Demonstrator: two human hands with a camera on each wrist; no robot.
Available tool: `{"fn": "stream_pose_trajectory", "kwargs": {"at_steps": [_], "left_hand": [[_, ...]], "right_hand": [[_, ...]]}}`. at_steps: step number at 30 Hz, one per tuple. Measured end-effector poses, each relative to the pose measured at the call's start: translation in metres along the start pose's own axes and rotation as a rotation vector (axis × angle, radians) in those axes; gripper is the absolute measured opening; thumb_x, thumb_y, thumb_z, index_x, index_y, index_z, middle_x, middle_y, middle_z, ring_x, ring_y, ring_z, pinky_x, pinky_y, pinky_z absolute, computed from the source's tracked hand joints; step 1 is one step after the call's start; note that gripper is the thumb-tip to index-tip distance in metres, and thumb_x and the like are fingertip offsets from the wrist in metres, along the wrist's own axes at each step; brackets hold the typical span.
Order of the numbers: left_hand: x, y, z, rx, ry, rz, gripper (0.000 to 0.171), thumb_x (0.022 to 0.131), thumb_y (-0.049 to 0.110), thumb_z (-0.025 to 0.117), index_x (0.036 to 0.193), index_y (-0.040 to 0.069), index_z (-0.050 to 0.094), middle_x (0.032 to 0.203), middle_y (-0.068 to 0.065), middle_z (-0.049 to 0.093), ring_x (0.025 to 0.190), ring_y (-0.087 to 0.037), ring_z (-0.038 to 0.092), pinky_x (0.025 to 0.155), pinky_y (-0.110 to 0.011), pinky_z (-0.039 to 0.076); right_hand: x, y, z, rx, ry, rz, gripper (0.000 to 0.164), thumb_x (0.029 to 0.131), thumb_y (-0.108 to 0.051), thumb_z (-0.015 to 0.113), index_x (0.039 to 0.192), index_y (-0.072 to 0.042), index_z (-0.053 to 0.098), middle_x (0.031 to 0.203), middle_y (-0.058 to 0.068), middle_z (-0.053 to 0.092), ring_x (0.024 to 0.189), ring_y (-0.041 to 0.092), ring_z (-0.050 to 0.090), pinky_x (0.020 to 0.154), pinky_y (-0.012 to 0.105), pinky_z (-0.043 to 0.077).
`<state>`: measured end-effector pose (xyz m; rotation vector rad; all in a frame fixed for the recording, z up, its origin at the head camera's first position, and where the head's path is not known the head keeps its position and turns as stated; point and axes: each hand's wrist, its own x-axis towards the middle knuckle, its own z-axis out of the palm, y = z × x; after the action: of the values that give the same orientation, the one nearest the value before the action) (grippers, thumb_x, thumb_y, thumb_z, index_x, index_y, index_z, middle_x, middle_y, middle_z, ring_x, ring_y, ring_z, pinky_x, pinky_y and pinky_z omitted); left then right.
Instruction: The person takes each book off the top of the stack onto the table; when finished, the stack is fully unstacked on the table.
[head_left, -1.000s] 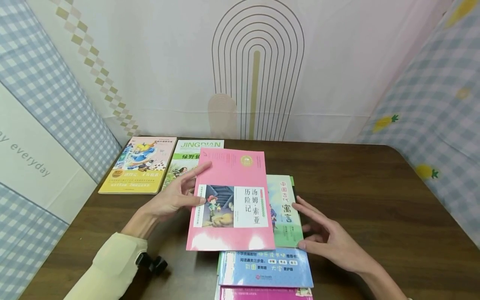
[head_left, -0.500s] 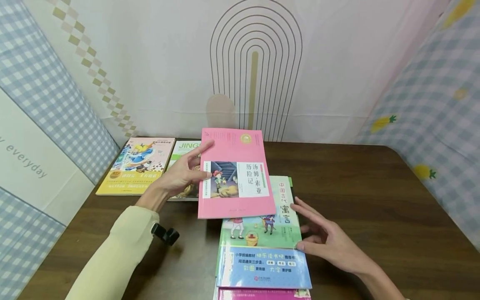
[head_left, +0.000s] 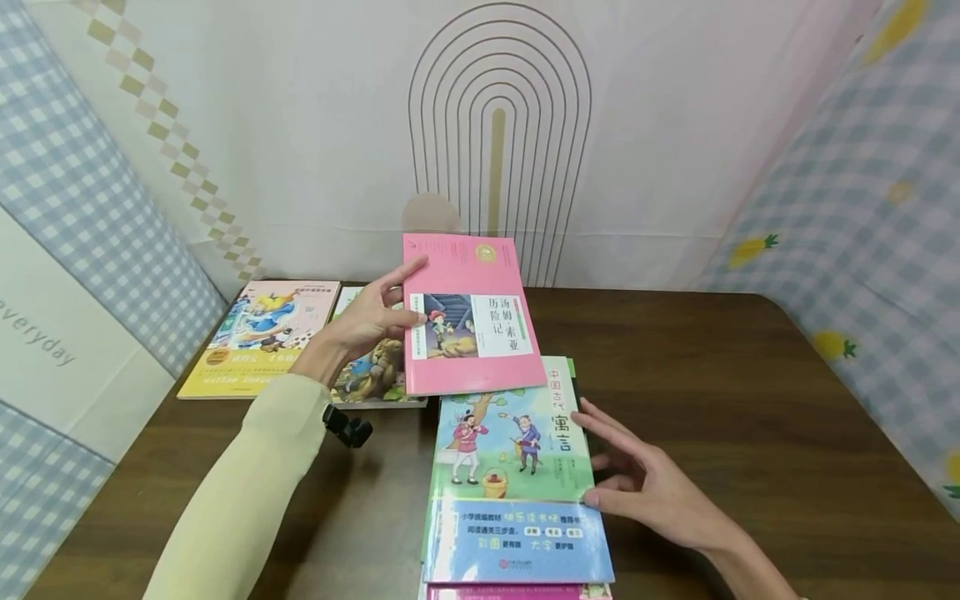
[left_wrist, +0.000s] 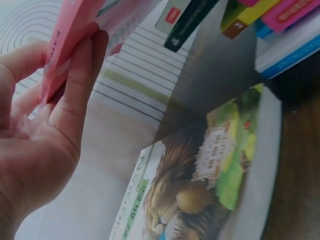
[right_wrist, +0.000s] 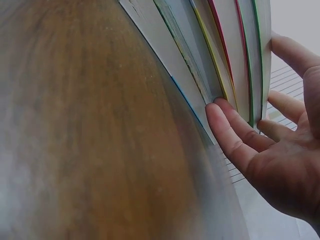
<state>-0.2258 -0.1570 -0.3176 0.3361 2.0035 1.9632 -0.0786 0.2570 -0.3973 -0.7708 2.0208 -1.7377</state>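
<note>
My left hand [head_left: 363, 323] grips a pink book [head_left: 468, 375] by its left edge, thumb on the cover and the other fingers partly hidden behind. In the left wrist view the pink book [left_wrist: 75, 35] is up off the table, above a book with a lion on its cover [left_wrist: 185, 195]. In the head view the pink book overlaps the top of a green and blue book [head_left: 517, 533], which lies uppermost on a stack. Against the stack's right side rests my right hand [head_left: 652, 487], its fingertips touching the page edges of several books [right_wrist: 235, 65].
On the brown wooden table [head_left: 675, 367], a pink and yellow book [head_left: 258, 342] lies at the back left. Beside it is the lion book [head_left: 382, 375], partly covered by my left hand and the pink book. A printed cloth [head_left: 315, 150] hangs behind the table's back edge.
My left hand has carried the pink book up and away from me, uncovering more of the green and blue book's cover. The right hand stays at the stack's side.
</note>
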Motion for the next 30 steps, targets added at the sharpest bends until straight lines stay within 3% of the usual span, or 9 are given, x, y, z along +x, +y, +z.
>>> {"fn": "stream_pose_trajectory", "kwargs": {"at_steps": [15, 24, 30], "left_hand": [[0.025, -0.002, -0.005, -0.019, 0.013, -0.018, 0.098, 0.095, -0.016, 0.057, 0.172, 0.028, 0.015, 0.164, -0.025, 0.040, 0.103, -0.017, 0.075, 0.079, -0.037, 0.067], [0.030, -0.004, -0.005, -0.049, 0.041, -0.026, 0.095, 0.097, -0.015, 0.058, 0.171, 0.030, 0.020, 0.163, -0.025, 0.041, 0.094, -0.016, 0.074, 0.079, -0.033, 0.066], [0.037, -0.004, -0.006, -0.051, 0.043, -0.023, 0.095, 0.097, -0.016, 0.056, 0.171, 0.031, 0.019, 0.163, -0.026, 0.041, 0.097, -0.017, 0.075, 0.079, -0.034, 0.066]], "right_hand": [[-0.002, -0.002, -0.001, 0.052, -0.014, 0.010, 0.073, 0.100, 0.001, 0.068, 0.165, -0.013, 0.038, 0.178, 0.017, 0.008, 0.116, 0.023, 0.069, 0.088, 0.038, 0.065], [-0.006, -0.006, 0.001, 0.073, -0.022, -0.045, 0.076, 0.097, 0.004, 0.070, 0.165, -0.009, 0.037, 0.176, 0.021, 0.013, 0.114, 0.023, 0.070, 0.093, 0.031, 0.063], [-0.007, -0.005, 0.001, 0.095, -0.040, -0.070, 0.076, 0.097, 0.006, 0.069, 0.165, -0.008, 0.037, 0.176, 0.019, 0.016, 0.115, 0.024, 0.070, 0.094, 0.030, 0.062]]}}
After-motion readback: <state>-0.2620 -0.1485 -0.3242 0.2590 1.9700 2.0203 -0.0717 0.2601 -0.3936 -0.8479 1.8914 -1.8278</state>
